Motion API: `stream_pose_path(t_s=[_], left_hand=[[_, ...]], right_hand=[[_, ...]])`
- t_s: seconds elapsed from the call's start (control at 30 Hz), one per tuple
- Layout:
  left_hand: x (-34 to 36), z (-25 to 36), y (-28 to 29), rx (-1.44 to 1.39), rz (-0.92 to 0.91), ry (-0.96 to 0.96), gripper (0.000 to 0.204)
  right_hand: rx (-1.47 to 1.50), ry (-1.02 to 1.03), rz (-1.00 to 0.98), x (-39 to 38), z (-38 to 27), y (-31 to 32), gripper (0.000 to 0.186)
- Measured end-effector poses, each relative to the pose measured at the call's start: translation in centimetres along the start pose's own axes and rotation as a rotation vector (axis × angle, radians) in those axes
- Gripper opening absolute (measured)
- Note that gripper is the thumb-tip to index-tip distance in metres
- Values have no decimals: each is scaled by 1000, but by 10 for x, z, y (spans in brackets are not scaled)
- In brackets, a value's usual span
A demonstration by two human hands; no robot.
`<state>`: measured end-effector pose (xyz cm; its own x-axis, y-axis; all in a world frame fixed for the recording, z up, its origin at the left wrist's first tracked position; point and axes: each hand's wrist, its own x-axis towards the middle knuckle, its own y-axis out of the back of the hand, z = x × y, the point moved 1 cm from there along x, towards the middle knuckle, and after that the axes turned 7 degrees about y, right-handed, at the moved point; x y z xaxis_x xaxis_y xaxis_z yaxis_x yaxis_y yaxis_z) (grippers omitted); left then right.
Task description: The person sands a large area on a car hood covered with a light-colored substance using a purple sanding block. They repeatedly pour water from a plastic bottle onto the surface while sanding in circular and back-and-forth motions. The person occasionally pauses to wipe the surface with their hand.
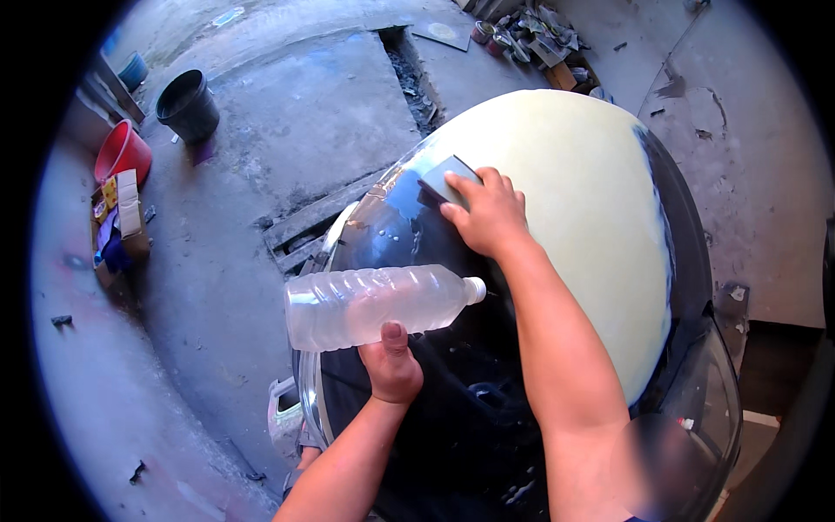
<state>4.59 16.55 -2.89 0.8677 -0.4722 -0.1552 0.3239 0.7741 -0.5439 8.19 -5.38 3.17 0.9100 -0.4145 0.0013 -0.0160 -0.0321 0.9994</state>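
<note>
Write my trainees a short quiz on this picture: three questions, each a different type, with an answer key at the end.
1. True or false: the plastic bottle in the left hand has its white cap toward the left side of the picture.
2. Which of these is the right hand holding?
A) a paintbrush
B) a flat grey pad
C) a spray can
3. Fill in the blank: the bucket right beside the cardboard box is ____ in colour.

Key
1. False: the cap is toward the right.
2. B
3. Red
</note>
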Motion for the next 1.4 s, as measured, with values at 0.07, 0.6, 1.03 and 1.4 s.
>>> stream_pose_path(t_s=[0.07, 0.6, 1.03, 1.4], left_hand=[[1, 1, 4, -19, -2, 7, 61], [2, 10, -8, -114, 23, 38, 61], [6, 10, -8, -80, -31, 11, 54], [3, 5, -2, -32, -34, 15, 52]], right_hand=[[89, 52, -29, -40, 3, 11, 47], [78, 39, 22, -60, 7, 12, 44], [56, 29, 98, -101, 14, 26, 47], [204, -38, -20, -285, 33, 67, 56]])
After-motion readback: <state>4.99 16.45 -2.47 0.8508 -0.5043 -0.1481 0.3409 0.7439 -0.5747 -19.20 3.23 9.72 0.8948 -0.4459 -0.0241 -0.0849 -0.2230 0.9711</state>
